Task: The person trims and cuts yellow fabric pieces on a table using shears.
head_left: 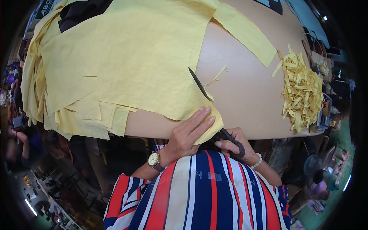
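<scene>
A large sheet of yellow fabric (145, 57) spreads over the table, and its near right corner comes toward me. My left hand (188, 130) rests on that corner, with the fingertips on top of the cloth and the thumb hidden beneath it. Dark-handled scissors (199, 85) lie along the fabric's right edge, one long blade showing above the cloth. My right hand (235, 145) is wrapped round their black handles, close to my body. A thin cut strip of yellow fabric (216, 78) curls beside the blade.
A heap of yellow fabric scraps (303, 92) sits at the table's right side. Layered yellow pieces (86, 119) hang over the near left edge. Black cloth (80, 15) lies on the fabric at the far left. A longer yellow strip (249, 34) crosses the tan tabletop (245, 103).
</scene>
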